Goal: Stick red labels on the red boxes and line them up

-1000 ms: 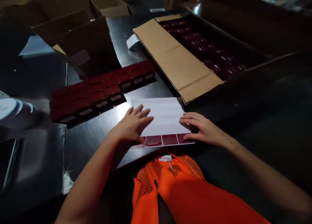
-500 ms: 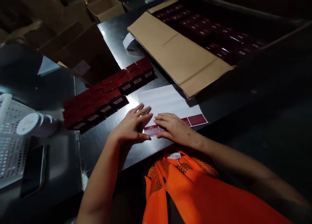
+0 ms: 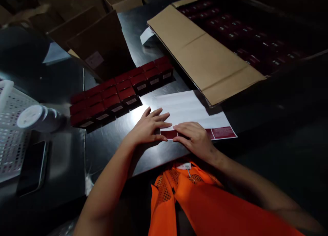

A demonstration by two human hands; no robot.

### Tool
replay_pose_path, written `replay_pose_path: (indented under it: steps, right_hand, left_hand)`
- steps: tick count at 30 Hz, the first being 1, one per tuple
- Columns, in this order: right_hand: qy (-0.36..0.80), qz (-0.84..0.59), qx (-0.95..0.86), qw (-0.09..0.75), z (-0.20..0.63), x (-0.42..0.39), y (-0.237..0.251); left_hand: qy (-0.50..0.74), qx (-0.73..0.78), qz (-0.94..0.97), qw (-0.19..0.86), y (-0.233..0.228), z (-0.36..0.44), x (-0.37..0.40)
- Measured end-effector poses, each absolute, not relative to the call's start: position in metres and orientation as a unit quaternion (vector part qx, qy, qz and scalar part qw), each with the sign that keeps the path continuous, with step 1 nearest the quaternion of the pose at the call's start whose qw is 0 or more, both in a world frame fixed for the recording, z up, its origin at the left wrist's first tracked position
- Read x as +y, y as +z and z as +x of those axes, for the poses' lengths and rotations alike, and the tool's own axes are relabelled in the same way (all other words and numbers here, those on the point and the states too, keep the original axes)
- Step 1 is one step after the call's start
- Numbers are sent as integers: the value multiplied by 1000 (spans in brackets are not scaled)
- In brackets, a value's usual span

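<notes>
A white sheet of labels [image 3: 189, 109] lies on the metal table, with a row of maroon labels [image 3: 224, 132] along its near edge. My left hand [image 3: 148, 128] rests at the left end of that row, fingers spread, thumb and index finger either side of the end label [image 3: 168, 134]. Over the row's middle lies my right hand [image 3: 196, 138], fingers side by side and thumb apart, covering some labels. Its fingertips face those of my left hand. Whether either hand has lifted a label edge cannot be made out.
Rows of small maroon boxes [image 3: 112, 97] stand left of the sheet. Behind it, a large open carton [image 3: 205, 51] holds many similar boxes, its flap reaching over the table. An open cardboard box [image 3: 99, 44], white basket [image 3: 11, 126], round container [image 3: 41, 118] and phone [image 3: 32, 167] are leftward.
The view has shifted, so the table things sit differently in the picture. Both hands stay at the sheet's near edge; the visible gap between their fingertips has changed little.
</notes>
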State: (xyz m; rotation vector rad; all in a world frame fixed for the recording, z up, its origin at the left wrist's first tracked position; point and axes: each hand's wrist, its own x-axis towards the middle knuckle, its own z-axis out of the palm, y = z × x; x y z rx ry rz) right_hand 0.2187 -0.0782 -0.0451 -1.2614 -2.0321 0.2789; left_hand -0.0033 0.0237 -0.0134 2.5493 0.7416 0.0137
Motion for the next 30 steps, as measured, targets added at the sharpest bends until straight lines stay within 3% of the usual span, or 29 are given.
replay_pose_path:
  steps: [6,19,30]
  right_hand:
    - [52,-488,-777,395,216,-89,-55]
    - [96,-499,-735,449,216,-89,-60]
    - [125,-472,-751,444,215,-98,-44]
  left_hand:
    - [-10,286,926,247,-14,-1,24]
    - [-26,293,921,257,-14,2,23]
    - [-26,294,923,246,-12,4,20]
